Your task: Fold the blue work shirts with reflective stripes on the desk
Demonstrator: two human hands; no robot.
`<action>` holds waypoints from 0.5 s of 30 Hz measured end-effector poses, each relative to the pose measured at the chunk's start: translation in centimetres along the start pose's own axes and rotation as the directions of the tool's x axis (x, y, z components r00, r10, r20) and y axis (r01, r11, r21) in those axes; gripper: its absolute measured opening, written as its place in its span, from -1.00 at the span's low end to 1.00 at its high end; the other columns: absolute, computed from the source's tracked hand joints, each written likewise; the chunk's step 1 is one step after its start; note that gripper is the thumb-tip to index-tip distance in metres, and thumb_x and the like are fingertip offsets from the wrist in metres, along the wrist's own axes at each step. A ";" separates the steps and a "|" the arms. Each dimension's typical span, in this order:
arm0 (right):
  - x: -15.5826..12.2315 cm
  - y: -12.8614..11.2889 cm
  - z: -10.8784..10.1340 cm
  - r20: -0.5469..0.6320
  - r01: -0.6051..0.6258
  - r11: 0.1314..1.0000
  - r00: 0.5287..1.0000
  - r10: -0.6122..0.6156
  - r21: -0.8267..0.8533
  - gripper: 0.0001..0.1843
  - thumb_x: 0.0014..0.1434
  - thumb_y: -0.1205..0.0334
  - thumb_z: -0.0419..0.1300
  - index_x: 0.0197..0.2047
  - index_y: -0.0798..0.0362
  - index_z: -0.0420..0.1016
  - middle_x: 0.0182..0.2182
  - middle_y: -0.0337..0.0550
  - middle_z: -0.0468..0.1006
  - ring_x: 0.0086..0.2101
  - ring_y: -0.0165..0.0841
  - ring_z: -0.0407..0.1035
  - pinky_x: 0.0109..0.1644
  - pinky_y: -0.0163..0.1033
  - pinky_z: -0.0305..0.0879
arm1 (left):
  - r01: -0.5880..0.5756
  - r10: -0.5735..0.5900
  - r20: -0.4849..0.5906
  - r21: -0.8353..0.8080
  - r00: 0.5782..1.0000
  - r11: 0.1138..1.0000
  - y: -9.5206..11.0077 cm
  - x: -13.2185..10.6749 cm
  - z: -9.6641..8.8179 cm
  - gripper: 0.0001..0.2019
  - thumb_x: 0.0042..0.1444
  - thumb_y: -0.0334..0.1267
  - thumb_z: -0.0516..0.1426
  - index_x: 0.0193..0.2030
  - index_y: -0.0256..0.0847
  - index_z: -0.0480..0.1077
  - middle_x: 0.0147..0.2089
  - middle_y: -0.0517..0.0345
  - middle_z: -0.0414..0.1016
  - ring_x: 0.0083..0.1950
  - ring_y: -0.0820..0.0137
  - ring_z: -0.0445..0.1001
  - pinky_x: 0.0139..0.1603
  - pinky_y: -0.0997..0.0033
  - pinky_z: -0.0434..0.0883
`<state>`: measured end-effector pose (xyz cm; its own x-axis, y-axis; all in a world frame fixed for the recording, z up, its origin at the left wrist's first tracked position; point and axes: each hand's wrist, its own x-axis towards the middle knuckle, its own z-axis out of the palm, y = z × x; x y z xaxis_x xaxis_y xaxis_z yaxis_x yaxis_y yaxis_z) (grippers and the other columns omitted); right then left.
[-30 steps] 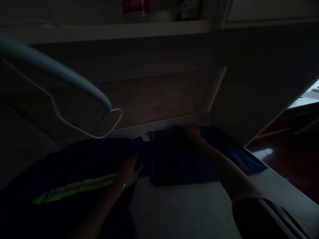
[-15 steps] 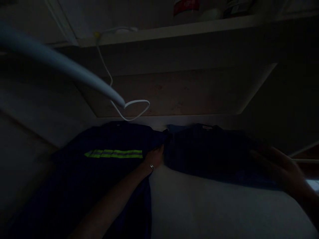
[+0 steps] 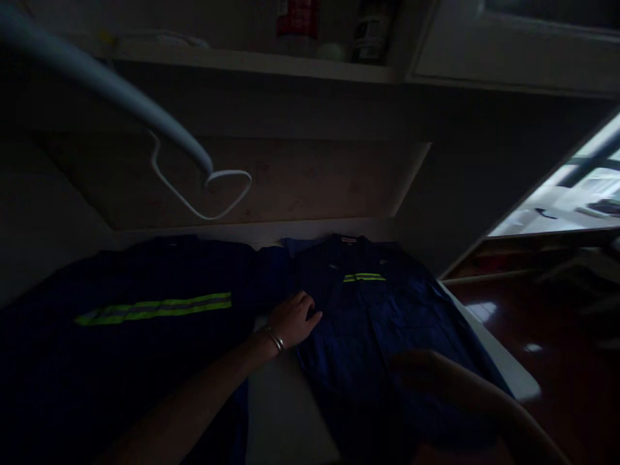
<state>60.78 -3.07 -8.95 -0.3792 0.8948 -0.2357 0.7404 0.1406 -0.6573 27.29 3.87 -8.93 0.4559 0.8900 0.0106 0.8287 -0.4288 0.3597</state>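
The scene is very dark. A dark blue work garment (image 3: 378, 323) with a short yellow-green reflective stripe lies flat on a white surface (image 3: 271, 413). My left hand (image 3: 293, 318), with a bracelet on the wrist, rests on the garment's left edge, fingers curled loosely on the cloth. My right hand (image 3: 426, 371) lies low on the garment's lower part, dim and blurred; its fingers are hard to make out. To the left a second dark blue garment (image 3: 121, 349) with a long reflective stripe is spread out.
A pale curved arm (image 3: 106, 84) with a white cable loop (image 3: 213, 194) hangs over the upper left. A shelf (image 3: 252, 61) above holds bottles. A wall panel stands behind the garments. Dark red floor (image 3: 557, 349) lies to the right.
The right-hand garment now lies spread open with its reflective stripe showing. My left hand has shifted onto its left edge, and my right hand has come in over its lower part.
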 end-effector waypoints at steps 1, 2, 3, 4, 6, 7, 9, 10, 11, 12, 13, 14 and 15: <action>0.2 -0.1 -0.1 0.016 0.002 1.000 1.000 -0.002 0.003 -0.55 0.19 -0.06 0.16 0.09 -0.08 0.53 -0.05 -0.02 0.57 -0.07 -0.14 0.48 0.04 -0.05 0.42 | -0.045 0.045 0.028 -0.019 0.999 0.999 1.2 -0.4 0.7 -0.59 0.26 0.05 -0.01 0.04 -0.20 0.39 0.07 -0.01 0.44 0.07 0.21 0.43 0.11 0.18 0.38; 0.6 -0.3 0.0 0.026 0.014 1.000 1.000 -0.014 -0.008 -0.55 0.21 -0.03 0.16 0.10 -0.05 0.52 -0.02 -0.02 0.56 -0.05 -0.16 0.47 0.07 -0.07 0.39 | -0.093 0.095 0.071 -0.031 0.993 0.995 2.2 -0.8 1.4 -0.55 0.21 0.07 0.05 0.09 -0.18 0.37 0.10 -0.01 0.43 0.10 0.18 0.41 0.13 0.15 0.37; 1.1 -0.6 0.2 0.042 0.038 0.999 0.998 -0.037 -0.027 -0.55 0.21 0.00 0.17 0.12 -0.02 0.50 0.00 -0.01 0.54 -0.04 -0.17 0.45 0.09 -0.08 0.37 | -0.138 0.141 0.120 -0.033 0.983 0.990 3.1 -1.4 2.2 -0.53 0.18 0.07 0.10 0.12 -0.16 0.35 0.13 -0.01 0.41 0.12 0.14 0.38 0.14 0.10 0.36; 1.6 -1.1 0.5 0.061 0.070 0.996 0.996 -0.067 -0.047 -0.55 0.22 0.03 0.17 0.13 0.00 0.49 0.00 -0.01 0.54 -0.03 -0.18 0.44 0.09 -0.10 0.34 | -0.175 0.176 0.162 -0.020 0.971 0.984 3.7 -1.9 2.9 -0.54 0.16 0.03 0.13 0.12 -0.15 0.35 0.14 -0.01 0.41 0.14 0.11 0.36 0.15 0.06 0.35; 2.4 -2.4 1.7 0.152 0.142 0.988 0.980 -0.130 -0.065 -0.59 0.22 0.08 0.18 0.11 0.00 0.50 -0.02 -0.06 0.56 -0.05 -0.22 0.45 0.05 -0.18 0.33 | -0.208 0.198 0.198 0.028 0.960 0.978 4.6 -3.1 4.3 -0.65 0.18 -0.09 0.13 0.07 -0.13 0.38 0.11 0.02 0.42 0.14 0.10 0.35 0.15 0.01 0.34; 2.6 -3.0 2.4 0.231 0.166 0.984 0.962 -0.148 -0.060 -0.61 0.21 0.10 0.19 0.09 -0.02 0.51 -0.05 -0.10 0.59 -0.09 -0.24 0.47 -0.01 -0.23 0.34 | -0.208 0.195 0.197 0.050 0.961 0.977 4.9 -3.8 5.0 -0.70 0.20 -0.14 0.11 0.06 -0.12 0.39 0.10 0.02 0.43 0.13 0.11 0.35 0.15 0.00 0.33; 2.6 -4.0 4.2 0.396 0.200 0.978 0.904 -0.163 -0.053 -0.63 0.16 0.12 0.25 0.05 -0.05 0.54 -0.13 -0.17 0.63 -0.18 -0.27 0.51 -0.16 -0.31 0.35 | -0.193 0.178 0.191 0.067 0.965 0.979 5.2 -5.4 6.4 -0.68 0.24 -0.15 0.07 0.11 -0.10 0.37 0.13 0.01 0.41 0.16 0.09 0.33 0.19 -0.05 0.30; 2.4 -4.4 5.1 0.474 0.214 0.976 0.865 -0.166 -0.049 -0.64 0.13 0.14 0.28 0.02 -0.06 0.55 -0.17 -0.20 0.65 -0.22 -0.28 0.53 -0.23 -0.32 0.34 | -0.197 0.182 0.202 0.056 0.962 0.979 5.3 -6.4 7.2 -0.64 0.24 -0.11 0.07 0.15 -0.08 0.34 0.18 -0.02 0.39 0.20 0.07 0.30 0.23 -0.09 0.27; 2.1 -4.7 5.9 0.546 0.223 0.974 0.820 -0.171 -0.029 -0.66 0.11 0.16 0.30 -0.01 -0.08 0.57 -0.21 -0.23 0.66 -0.25 -0.28 0.54 -0.27 -0.33 0.33 | -0.212 0.199 0.227 0.035 0.953 0.977 5.3 -7.5 8.1 -0.60 0.23 -0.07 0.07 0.19 -0.07 0.32 0.23 -0.04 0.35 0.24 0.03 0.27 0.27 -0.14 0.22; 1.7 -4.9 6.7 0.600 0.225 0.974 0.778 -0.184 0.006 -0.68 0.09 0.18 0.30 -0.04 -0.11 0.59 -0.22 -0.27 0.66 -0.26 -0.28 0.54 -0.29 -0.33 0.33 | -0.232 0.222 0.267 0.007 0.938 0.973 5.3 -8.6 9.1 -0.58 0.23 -0.04 0.07 0.20 -0.04 0.32 0.26 -0.05 0.33 0.27 0.02 0.25 0.30 -0.18 0.18; 1.2 -5.0 7.4 0.638 0.221 0.974 0.743 -0.202 0.051 -0.70 0.09 0.19 0.30 -0.06 -0.15 0.60 -0.23 -0.32 0.66 -0.26 -0.29 0.55 -0.29 -0.33 0.34 | -0.243 0.238 0.321 -0.022 0.917 0.970 5.2 -9.8 10.0 -0.62 0.24 -0.05 0.05 0.17 0.00 0.35 0.27 -0.02 0.34 0.29 0.02 0.25 0.33 -0.20 0.15; 0.8 -5.0 7.8 0.663 0.210 0.973 0.715 -0.221 0.099 -0.72 0.10 0.20 0.30 -0.09 -0.21 0.61 -0.23 -0.39 0.66 -0.26 -0.30 0.55 -0.29 -0.33 0.36 | -0.226 0.225 0.384 -0.043 0.896 0.973 5.1 -10.8 10.7 -0.67 0.24 -0.07 0.05 0.12 0.03 0.40 0.25 0.00 0.37 0.29 0.03 0.27 0.33 -0.19 0.16; 0.4 -5.1 8.1 0.678 0.193 0.971 0.696 -0.236 0.140 -0.73 0.09 0.20 0.30 -0.11 -0.27 0.61 -0.25 -0.44 0.65 -0.27 -0.32 0.55 -0.30 -0.32 0.38 | -0.180 0.181 0.446 -0.044 0.877 0.983 4.9 -11.7 11.2 -0.71 0.24 -0.12 0.06 0.07 0.04 0.43 0.22 0.02 0.41 0.27 0.05 0.30 0.31 -0.16 0.19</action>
<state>52.38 -6.84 -11.51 -0.8153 0.3020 -0.4940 0.5678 0.2498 -0.7844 29.64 -10.42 -17.73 0.6944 0.6334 -0.3416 0.7177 -0.5752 0.3924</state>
